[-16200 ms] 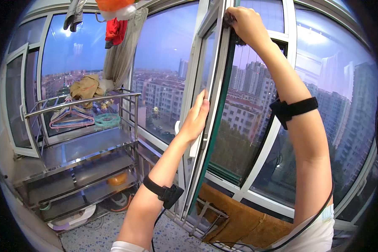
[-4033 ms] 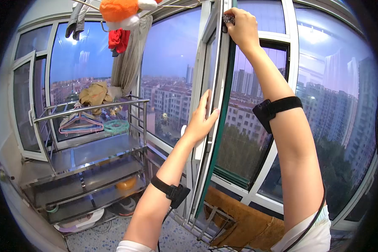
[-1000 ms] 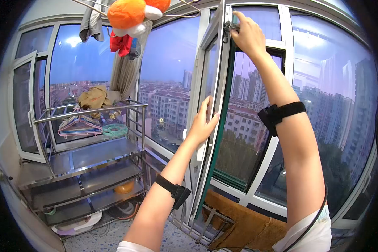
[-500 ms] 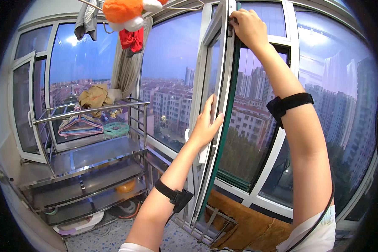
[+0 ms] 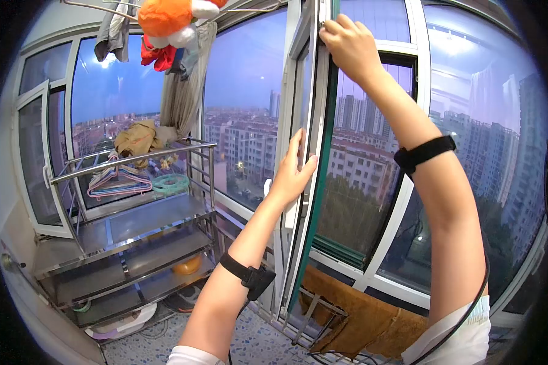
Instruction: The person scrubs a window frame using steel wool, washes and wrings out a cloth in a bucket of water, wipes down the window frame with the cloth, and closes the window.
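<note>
An open window sash (image 5: 310,121) with a white frame and a green edge stands almost edge-on in front of me. My left hand (image 5: 292,176) rests against the side of its frame, fingers stretched upward and thumb apart. Higher up, my right hand (image 5: 350,48) is at the top of the sash edge. Its fingers are curled and pinched there; whatever small part lies between the fingertips is hidden. Below my left hand, a white window handle (image 5: 267,187) shows. To the right of the sash is a window opening with a dark frame (image 5: 415,91).
A metal rack (image 5: 134,237) on the left carries hangers (image 5: 119,182) and brown cloth (image 5: 137,139). An orange plush toy (image 5: 164,18) and clothes hang overhead. Brown cloth (image 5: 371,316) drapes over a low rail at the lower right. Another sash (image 5: 42,164) stands open at far left.
The upper part of the sash has shifted slightly left in view, and both hands have moved left with it. The hanging toy and red cloth have also shifted left.
</note>
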`<state>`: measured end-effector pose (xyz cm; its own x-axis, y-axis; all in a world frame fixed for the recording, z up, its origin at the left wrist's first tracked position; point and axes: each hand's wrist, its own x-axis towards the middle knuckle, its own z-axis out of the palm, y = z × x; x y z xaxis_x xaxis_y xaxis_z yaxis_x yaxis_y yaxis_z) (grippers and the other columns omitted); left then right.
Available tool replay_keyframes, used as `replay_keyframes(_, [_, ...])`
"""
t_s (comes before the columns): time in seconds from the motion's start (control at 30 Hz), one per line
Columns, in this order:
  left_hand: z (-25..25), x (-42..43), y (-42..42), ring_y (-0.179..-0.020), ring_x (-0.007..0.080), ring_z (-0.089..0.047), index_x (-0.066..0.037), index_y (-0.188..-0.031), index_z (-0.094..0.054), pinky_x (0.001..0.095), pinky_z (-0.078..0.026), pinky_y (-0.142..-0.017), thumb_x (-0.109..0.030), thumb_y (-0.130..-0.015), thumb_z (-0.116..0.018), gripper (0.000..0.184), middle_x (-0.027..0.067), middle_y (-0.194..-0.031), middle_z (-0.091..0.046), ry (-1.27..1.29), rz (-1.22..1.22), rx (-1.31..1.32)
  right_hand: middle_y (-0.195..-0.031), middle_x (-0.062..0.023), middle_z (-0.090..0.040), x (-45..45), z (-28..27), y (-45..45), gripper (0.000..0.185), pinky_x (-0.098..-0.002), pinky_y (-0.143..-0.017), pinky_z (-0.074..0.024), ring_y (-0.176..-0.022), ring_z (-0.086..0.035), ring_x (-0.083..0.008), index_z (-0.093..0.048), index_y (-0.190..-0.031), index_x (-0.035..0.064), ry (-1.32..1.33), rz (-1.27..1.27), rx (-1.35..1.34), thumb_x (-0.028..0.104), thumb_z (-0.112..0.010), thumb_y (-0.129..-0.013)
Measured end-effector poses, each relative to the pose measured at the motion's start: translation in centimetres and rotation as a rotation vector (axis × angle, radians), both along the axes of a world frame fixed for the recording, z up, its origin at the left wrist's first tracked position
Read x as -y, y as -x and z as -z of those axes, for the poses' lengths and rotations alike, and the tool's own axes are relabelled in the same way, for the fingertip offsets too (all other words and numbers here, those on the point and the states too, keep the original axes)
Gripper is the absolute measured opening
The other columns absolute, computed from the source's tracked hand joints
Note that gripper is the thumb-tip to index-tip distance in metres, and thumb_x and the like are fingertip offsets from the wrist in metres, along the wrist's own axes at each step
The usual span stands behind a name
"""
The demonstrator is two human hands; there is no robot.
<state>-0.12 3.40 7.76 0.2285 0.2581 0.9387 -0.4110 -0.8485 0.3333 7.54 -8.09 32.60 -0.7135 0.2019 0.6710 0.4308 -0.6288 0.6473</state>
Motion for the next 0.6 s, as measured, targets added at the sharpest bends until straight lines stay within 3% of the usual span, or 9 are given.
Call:
replay_keyframes(0.1, [-0.2, -0.3, -0.2, -0.124, 0.0265, -0.046, -0.005, -0.146, -0.024, 0.0377, -0.034, -0.104, -0.021, -0.090, -0.056, 0.066, 0.0168, -0.139, -0.044, 0.007, 0.050, 0.012, -0.083, 0.0020, -0.060, 0.6, 0.4, -1.4, 0.005, -0.0343, -0.068, -0.0500, -0.086, -0.058, -0.0186, -0.065, -0.073, 0.0138, 0.005, -0.307, 0.101, 0.009, -0.063, -0.071])
replay_keyframes(0.2, [-0.1, -0.3, -0.1, -0.124, 0.0266, -0.046, -0.005, -0.146, -0.023, 0.0377, -0.034, -0.104, -0.021, -0.090, -0.057, 0.067, 0.0165, -0.139, -0.043, 0.017, 0.032, 0.008, -0.090, 0.0022, -0.063, 2.1, -1.2, -1.6, 0.013, -0.0347, -0.072, -0.0516, -0.088, -0.060, -0.0215, -0.070, -0.081, 0.0166, -0.081, -0.473, -0.074, 0.008, -0.063, -0.075])
replay_keyframes(0.27, [-0.3, -0.1, 0.1, -0.126, 0.0273, -0.045, -0.004, -0.146, -0.023, 0.0378, -0.034, -0.104, -0.022, -0.090, -0.057, 0.067, 0.0169, -0.140, -0.042, 0.028, 0.053, -0.015, -0.092, -0.0009, -0.065, 3.0, -2.2, -0.1, 0.011, -0.0369, -0.076, -0.0519, -0.089, -0.060, -0.0246, -0.071, -0.086, 0.0157, -0.075, -0.499, -0.159, 0.012, -0.063, -0.080])
replay_keyframes(0.33, [-0.3, 0.0, 0.0, -0.125, 0.0277, -0.045, -0.004, -0.146, -0.024, 0.0378, -0.035, -0.104, -0.022, -0.090, -0.057, 0.067, 0.0171, -0.139, -0.042, 0.038, 0.071, -0.010, -0.082, -0.0139, -0.062, 2.9, -2.5, 1.5, 0.009, -0.0407, -0.073, -0.0492, -0.085, -0.059, -0.0340, -0.069, -0.080, 0.0046, 0.085, -0.692, -0.244, 0.009, -0.062, -0.076])
replay_keyframes(0.37, [-0.2, 0.0, 0.0, -0.125, 0.0277, -0.045, -0.004, -0.146, -0.024, 0.0378, -0.035, -0.104, -0.022, -0.090, -0.057, 0.067, 0.0171, -0.139, -0.042, 0.038, 0.071, -0.009, -0.081, -0.0150, -0.061, 1.9, -3.3, 1.2, 0.010, -0.0419, -0.075, -0.0471, -0.085, -0.058, -0.0362, -0.069, -0.085, 0.0079, 0.124, -0.666, -0.198, 0.010, -0.062, -0.079])
replay_keyframes(0.4, [-0.2, 0.1, 0.0, -0.124, 0.0275, -0.046, -0.005, -0.146, -0.024, 0.0378, -0.035, -0.104, -0.022, -0.090, -0.057, 0.067, 0.0171, -0.139, -0.043, 0.022, 0.032, 0.001, -0.084, -0.0152, -0.063, 1.1, -3.9, 1.2, 0.011, -0.0410, -0.074, -0.0476, -0.085, -0.060, -0.0334, -0.068, -0.084, 0.0038, 0.201, -0.597, -0.252, 0.012, -0.064, -0.078])
replay_keyframes(0.47, [-0.2, -0.1, 0.1, -0.123, 0.0274, -0.047, -0.005, -0.146, -0.024, 0.0378, -0.035, -0.103, -0.021, -0.090, -0.057, 0.066, 0.0172, -0.138, -0.044, 0.008, -0.011, 0.010, -0.091, -0.0066, -0.065, -0.9, -3.9, 1.0, 0.013, -0.0394, -0.077, -0.0499, -0.091, -0.060, -0.0276, -0.071, -0.093, 0.0106, 0.102, -0.645, -0.370, 0.017, -0.064, -0.084])
replay_keyframes(0.53, [-0.3, 0.1, 0.3, -0.130, 0.0322, -0.043, -0.003, -0.144, -0.027, 0.0389, -0.035, -0.105, -0.022, -0.090, -0.058, 0.066, 0.0235, -0.140, -0.042, 0.031, 0.069, 0.005, -0.092, -0.0074, -0.065, -1.8, -2.8, 0.0, 0.014, -0.0401, -0.078, -0.0496, -0.091, -0.060, -0.0286, -0.071, -0.093, 0.0100, 0.058, -0.628, -0.441, 0.019, -0.064, -0.084])
replay_keyframes(0.6, [-0.3, 0.5, 0.5, -0.130, 0.0320, -0.043, -0.002, -0.144, -0.027, 0.0387, -0.035, -0.105, -0.022, -0.090, -0.058, 0.066, 0.0235, -0.140, -0.042, 0.043, 0.076, -0.006, -0.092, -0.0082, -0.065, -2.0, -2.0, -0.5, 0.016, -0.0408, -0.079, -0.0493, -0.092, -0.061, -0.0296, -0.071, -0.093, 0.0094, 0.011, -0.605, -0.507, 0.020, -0.064, -0.085])
